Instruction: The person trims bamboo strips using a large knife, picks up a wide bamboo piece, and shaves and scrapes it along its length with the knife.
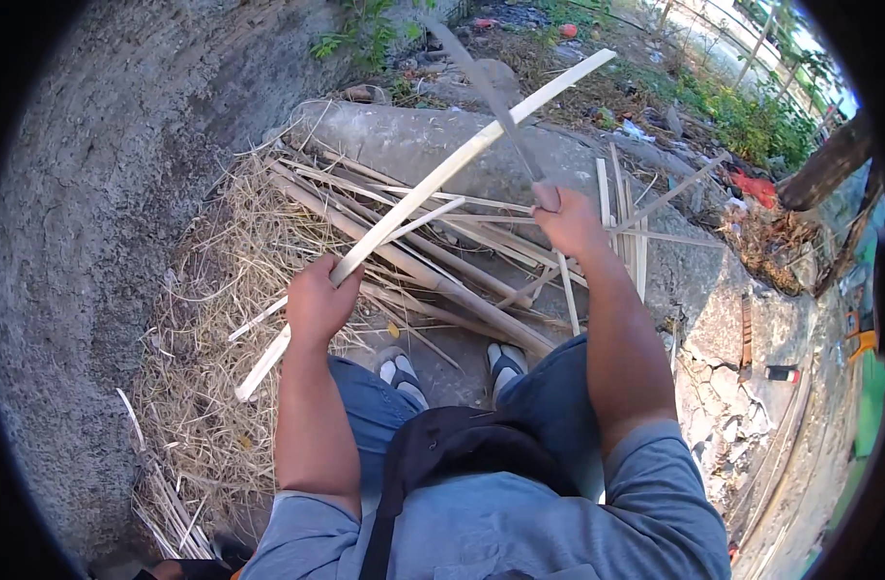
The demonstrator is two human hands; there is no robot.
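My left hand (319, 302) is closed around a long, pale split bamboo strip (452, 162), which slants up and away to the right. Its lower end sticks out below my fist. In my right hand (574, 228) is the handle of a machete (483, 85), its long grey blade pointing up and to the left. Blade and strip cross in this view; whether they touch, I cannot tell. Below both hands lies a heap of bamboo poles and split strips (442, 280), with more thin strips (621, 213) beside my right wrist.
Dry shavings (205, 338) cover the ground at left, along a rough wall (85, 222). My sandalled feet stand near the poles' ends. Beyond lies a concrete ledge (365, 126). At right are a dark log (834, 164), a small black-and-red object (783, 374) and an orange-handled item (861, 340).
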